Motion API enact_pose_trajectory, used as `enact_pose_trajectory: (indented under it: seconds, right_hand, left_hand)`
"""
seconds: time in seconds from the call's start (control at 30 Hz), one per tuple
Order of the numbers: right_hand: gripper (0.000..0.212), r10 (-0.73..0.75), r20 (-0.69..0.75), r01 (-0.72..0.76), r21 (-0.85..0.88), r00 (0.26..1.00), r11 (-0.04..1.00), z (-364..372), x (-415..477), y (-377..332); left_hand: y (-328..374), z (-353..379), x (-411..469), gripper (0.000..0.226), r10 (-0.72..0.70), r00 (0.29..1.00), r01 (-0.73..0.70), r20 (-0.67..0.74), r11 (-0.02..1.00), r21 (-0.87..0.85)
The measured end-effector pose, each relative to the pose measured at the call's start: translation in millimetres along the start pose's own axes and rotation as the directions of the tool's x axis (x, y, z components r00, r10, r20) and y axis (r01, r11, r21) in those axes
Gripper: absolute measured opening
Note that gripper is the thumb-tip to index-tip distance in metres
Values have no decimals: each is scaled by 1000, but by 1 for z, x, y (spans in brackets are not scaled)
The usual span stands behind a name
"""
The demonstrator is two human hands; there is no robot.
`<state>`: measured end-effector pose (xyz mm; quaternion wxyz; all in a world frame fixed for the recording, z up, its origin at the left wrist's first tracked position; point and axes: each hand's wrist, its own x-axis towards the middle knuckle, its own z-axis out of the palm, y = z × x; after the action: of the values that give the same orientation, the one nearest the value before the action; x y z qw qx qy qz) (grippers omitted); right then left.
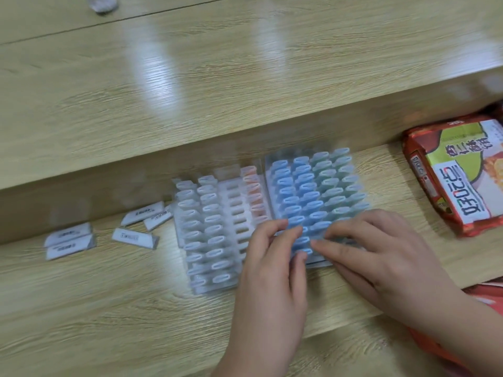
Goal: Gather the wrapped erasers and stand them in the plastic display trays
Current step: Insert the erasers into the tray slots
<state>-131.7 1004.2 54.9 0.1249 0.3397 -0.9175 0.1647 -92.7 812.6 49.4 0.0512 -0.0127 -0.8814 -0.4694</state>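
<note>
Two clear plastic display trays lie side by side on the wooden shelf. The left tray point(234, 210) holds rows of white wrapped erasers point(202, 229) and a few pink ones, with an empty column between. The right tray point(318, 263) is packed with blue erasers point(296, 197) and green erasers point(337, 183). My left hand point(272, 278) and my right hand point(381, 257) rest at the right tray's near edge, their fingertips pinching the blue erasers in the front rows. Several loose white wrapped erasers point(136, 236) lie flat to the left of the trays. The frame is blurred.
A red and green snack packet point(457, 175) lies at the right of the shelf. A raised wooden step point(190, 104) runs behind the trays. Something red shows at the bottom right under my right arm.
</note>
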Motion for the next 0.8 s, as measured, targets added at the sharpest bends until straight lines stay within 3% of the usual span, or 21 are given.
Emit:
enact_pose_trajectory:
  seconds: [0.13,0.27,0.47,0.53,0.6,0.7,0.8]
  right_hand:
    - [22,91,-90,-91,6,992,996,1,4,-16]
    - [23,142,-123,-123,144,982,982,10,36,-55]
    - [27,14,-4,-13,279,1000,960,62,119,-146]
    - [27,-10,32,3,222,999,975,80,148,-172]
    - [21,-6,113,1,45,994,999,98,172,-189]
    - [26,115,281,-53,-218,953,975,123,191,-200]
    - [33,233,348,-106,-347,908,932,138,193,-203]
  left_hand:
    - [5,-24,-3,34,8,1000,-8,-1,999,-47]
    - [-10,-76,-2,28,-5,986,-3,-167,999,-48]
    - [-92,-170,-19,28,-245,902,249,-355,968,-36]
    - [-125,-197,-24,27,-283,878,322,-385,946,38]
    - [-155,-220,-24,26,-311,865,395,-394,906,152]
    - [-193,-240,-16,37,-316,874,443,-368,830,340]
    - [-209,-246,-3,41,-277,907,398,-317,808,434]
